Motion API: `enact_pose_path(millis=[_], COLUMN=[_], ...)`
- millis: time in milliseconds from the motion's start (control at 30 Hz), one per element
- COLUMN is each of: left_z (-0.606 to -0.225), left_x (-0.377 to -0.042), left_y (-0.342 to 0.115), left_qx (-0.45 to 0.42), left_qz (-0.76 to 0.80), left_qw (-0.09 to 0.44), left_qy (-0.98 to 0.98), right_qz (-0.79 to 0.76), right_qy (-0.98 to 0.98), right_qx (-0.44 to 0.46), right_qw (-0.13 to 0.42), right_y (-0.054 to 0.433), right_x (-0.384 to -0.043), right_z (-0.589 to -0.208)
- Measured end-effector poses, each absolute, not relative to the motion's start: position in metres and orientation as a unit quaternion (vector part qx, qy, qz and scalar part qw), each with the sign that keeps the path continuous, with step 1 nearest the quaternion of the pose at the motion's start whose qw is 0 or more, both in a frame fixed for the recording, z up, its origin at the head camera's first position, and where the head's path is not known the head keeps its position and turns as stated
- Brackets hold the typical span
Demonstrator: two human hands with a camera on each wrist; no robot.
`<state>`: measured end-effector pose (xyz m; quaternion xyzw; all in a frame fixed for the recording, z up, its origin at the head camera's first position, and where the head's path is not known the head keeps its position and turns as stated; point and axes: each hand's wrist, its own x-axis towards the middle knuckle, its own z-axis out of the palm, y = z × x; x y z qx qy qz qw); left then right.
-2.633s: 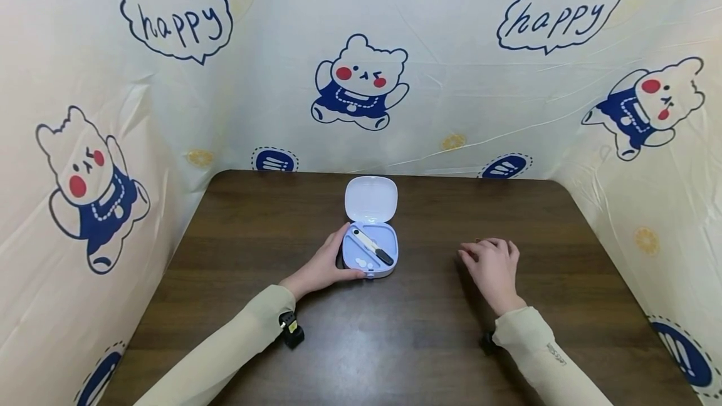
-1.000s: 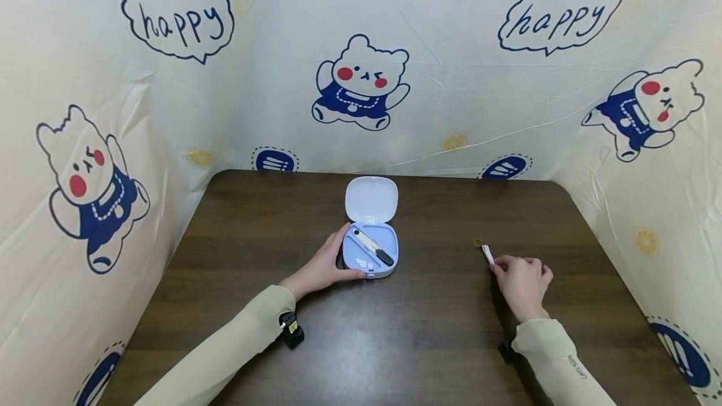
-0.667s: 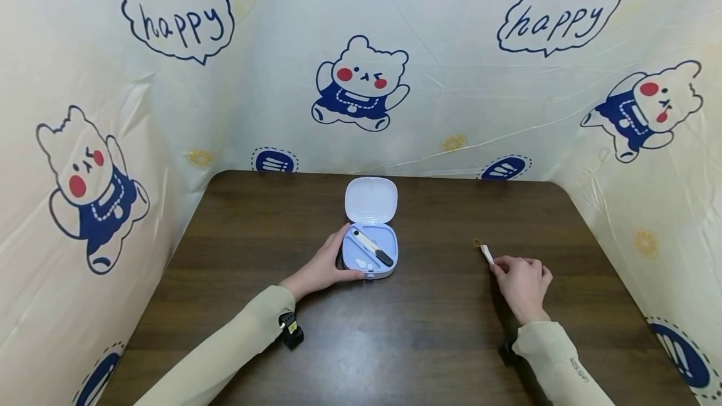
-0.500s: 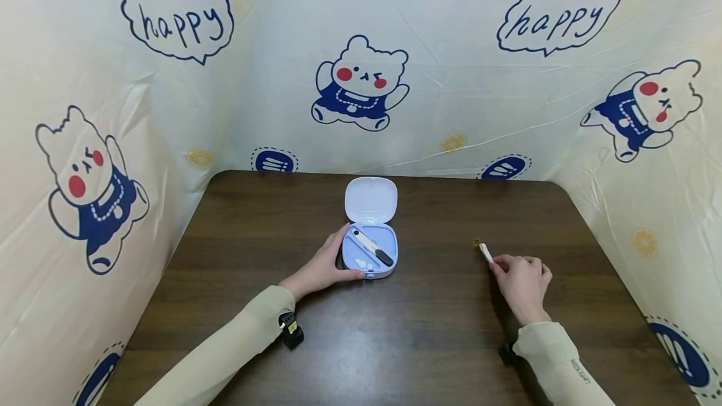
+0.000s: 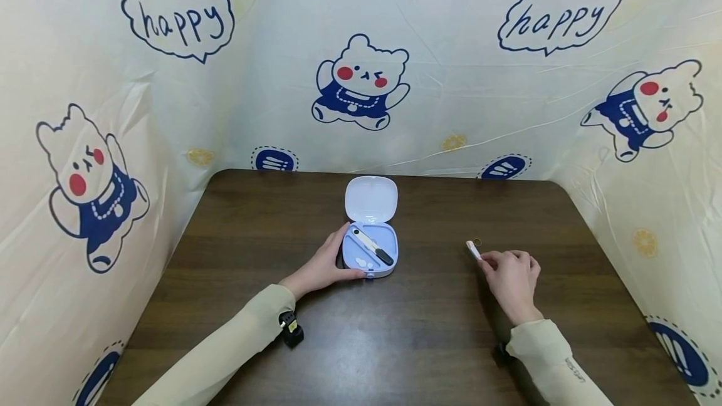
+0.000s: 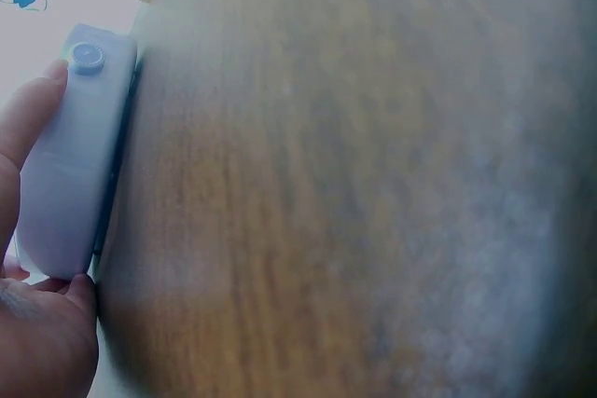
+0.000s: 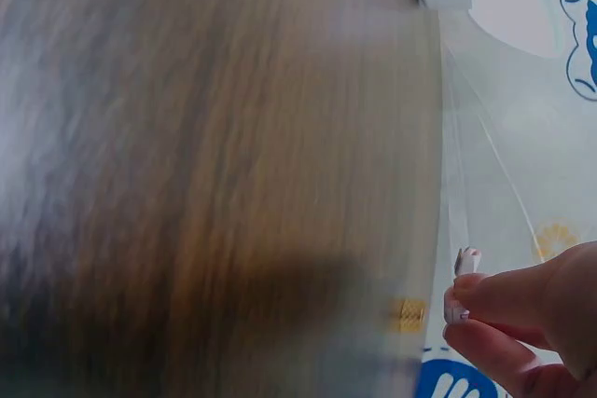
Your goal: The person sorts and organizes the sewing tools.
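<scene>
My left hand (image 5: 323, 262) grips a light-blue case (image 5: 389, 271) by its left side, thumb at the front near a round button (image 6: 87, 57). Its whitish lid (image 5: 371, 199) is raised at the back. Inside lies a slim white tool with a black end (image 5: 385, 257), slanting across the tray, with small white pieces (image 5: 363, 263) in front of it. My right hand (image 5: 513, 284) pinches a small white stick (image 5: 472, 249) between thumb and fingertips, its free end pointing away to the left. A thin gold ring (image 5: 477, 242) is just behind the stick; the right wrist view shows the ring's patterned band (image 7: 408, 315).
Case and hands are over a dark brown wooden table (image 5: 271, 205). A pale printed cloth (image 5: 271, 67) hangs behind it and along both sides. Each sleeve carries a small black device, one at the left wrist (image 5: 291, 331).
My right hand first reached near the ring, then drew back right with the white stick. Now it has shifted left, bringing the stick's end left of the ring. Left hand and case stay still.
</scene>
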<state>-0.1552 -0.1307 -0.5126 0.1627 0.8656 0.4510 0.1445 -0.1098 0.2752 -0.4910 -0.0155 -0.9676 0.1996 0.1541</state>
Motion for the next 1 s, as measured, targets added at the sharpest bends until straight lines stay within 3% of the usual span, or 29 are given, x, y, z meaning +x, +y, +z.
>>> enact_pose_path(millis=[600,1000], left_z=[-0.508,-0.510], left_x=[-0.158,-0.158], left_y=[-0.132,-0.131], left_qx=[0.172,0.167], left_qz=[0.445,0.450], left_qw=[0.138,0.137], left_qy=[0.868,0.866], right_qz=[0.211,0.215], right_qy=[-0.967,-0.962], right_qx=[0.035,0.065], right_qw=[0.138,0.155], right_y=[0.236,0.212], right_x=[-0.117,-0.121], right_z=[-0.487,-0.485])
